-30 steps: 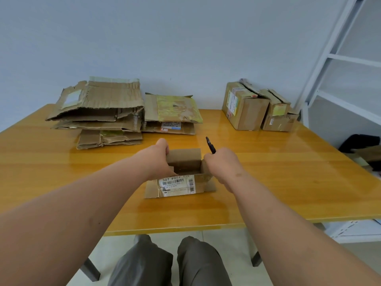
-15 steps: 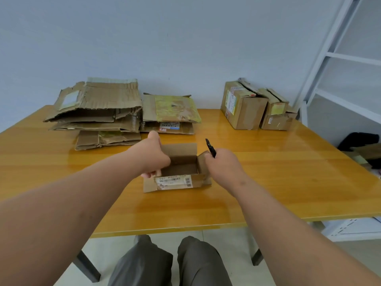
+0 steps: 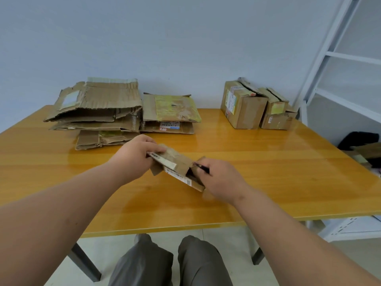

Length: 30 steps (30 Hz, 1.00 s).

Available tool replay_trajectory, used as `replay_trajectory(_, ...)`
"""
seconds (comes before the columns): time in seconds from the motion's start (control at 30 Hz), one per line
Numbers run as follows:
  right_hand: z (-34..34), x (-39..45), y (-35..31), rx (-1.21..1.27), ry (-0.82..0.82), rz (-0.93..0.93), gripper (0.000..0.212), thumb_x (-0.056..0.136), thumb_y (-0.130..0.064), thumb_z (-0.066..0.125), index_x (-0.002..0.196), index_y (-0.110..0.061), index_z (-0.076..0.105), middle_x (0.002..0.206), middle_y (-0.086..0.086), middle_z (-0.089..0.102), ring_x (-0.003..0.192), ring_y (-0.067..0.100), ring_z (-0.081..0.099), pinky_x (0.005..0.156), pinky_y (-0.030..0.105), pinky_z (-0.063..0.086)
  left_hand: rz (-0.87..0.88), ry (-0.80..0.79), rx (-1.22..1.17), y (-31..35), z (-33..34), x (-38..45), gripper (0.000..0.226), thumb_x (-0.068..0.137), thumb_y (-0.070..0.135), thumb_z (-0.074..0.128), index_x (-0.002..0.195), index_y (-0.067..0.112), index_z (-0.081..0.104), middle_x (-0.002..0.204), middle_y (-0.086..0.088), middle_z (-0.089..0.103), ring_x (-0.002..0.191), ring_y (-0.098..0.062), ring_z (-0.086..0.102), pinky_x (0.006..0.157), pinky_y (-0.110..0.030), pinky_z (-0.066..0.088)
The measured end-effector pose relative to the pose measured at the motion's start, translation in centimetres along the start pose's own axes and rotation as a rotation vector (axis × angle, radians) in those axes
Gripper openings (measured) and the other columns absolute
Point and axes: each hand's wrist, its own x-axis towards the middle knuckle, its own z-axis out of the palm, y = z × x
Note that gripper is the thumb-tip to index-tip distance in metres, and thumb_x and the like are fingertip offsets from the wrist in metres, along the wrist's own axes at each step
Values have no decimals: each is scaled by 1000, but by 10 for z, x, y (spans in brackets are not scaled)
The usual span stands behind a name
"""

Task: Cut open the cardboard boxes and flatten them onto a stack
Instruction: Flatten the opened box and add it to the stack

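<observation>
Both hands [image 3: 142, 153] grip box [image 3: 177, 164] mid-table [image 3: 268, 172].

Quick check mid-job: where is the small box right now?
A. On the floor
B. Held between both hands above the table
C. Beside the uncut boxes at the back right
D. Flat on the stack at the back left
B: the left hand and right hand grip the small box at opposite ends, tilted, over the table.
</observation>
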Motion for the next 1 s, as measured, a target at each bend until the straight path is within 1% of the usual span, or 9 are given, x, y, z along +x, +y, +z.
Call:
replay_trajectory(0.1,4,-3,-4,-20,-12,-53,17,99,-26,44,89,-31,57,93,-3,65,80,22,57,63,35,46,82,-36,133,-12,-5,-8,38,93,26,64,128,40,60,129,12,45,97,-6,53,82,-25,49)
replay_trajectory(0.23,11,-4,-12,-159,-18,-146,26,95,-27,47,119,-27,57,108,-1,66,92,23,59,73,37,50,126,-84,375,-22,-12,-20,41,92,38,61,132,44,51,142,16,34,99,-5,55,80,-29,55)
replay_trajectory(0.37,26,-5,-20,-311,7,-287,24,92,-31,46,114,-27,57,107,-5,66,93,22,61,69,35,49,232,-104,558,-29,-2,-36,35,95,42,51,130,39,47,150,16,31,127,-9,42,101,-29,45)
replay_trajectory(0.57,40,-3,-19,-341,-140,-225,29,88,-37,50,115,-28,57,108,-7,61,95,17,57,66,30,40,82,-295,624,-38,10,-43,53,100,47,35,151,45,19,154,15,28,139,-12,30,116,-36,25)
replay_trajectory(0.7,32,8,-23,-209,-109,-117,19,90,-37,49,98,-30,64,97,-9,62,92,19,59,69,33,48,71,-408,634,-25,5,-36,79,83,81,14,150,42,29,154,12,28,142,-15,24,118,-42,15)
replay_trajectory(0.8,29,13,-15,-341,-42,-98,37,96,-26,43,132,-31,53,137,-7,50,114,26,56,82,37,49,7,-391,517,-13,9,-23,72,92,71,11,141,33,48,152,7,37,139,-16,32,118,-44,20)
replay_trajectory(0.87,34,14,-8,-438,-166,-37,49,100,-26,37,149,-33,32,158,-10,25,128,28,48,94,41,46,-74,-346,450,-7,18,-19,62,97,64,18,133,26,51,143,2,48,127,-19,45,112,-42,31)
replay_trajectory(0.93,37,16,-5,-479,-258,-1,54,102,-31,34,153,-34,20,164,-12,9,137,27,41,100,41,42,-106,-348,479,-5,31,-20,64,96,66,28,145,24,33,150,-2,38,134,-23,39,115,-44,28)
replay_trajectory(1.0,36,20,-6,-520,-279,-22,55,101,-35,34,154,-33,18,164,-10,8,140,27,38,102,42,41,-110,-404,504,-6,39,-24,77,94,70,24,156,30,2,163,1,12,149,-24,14,121,-49,11)
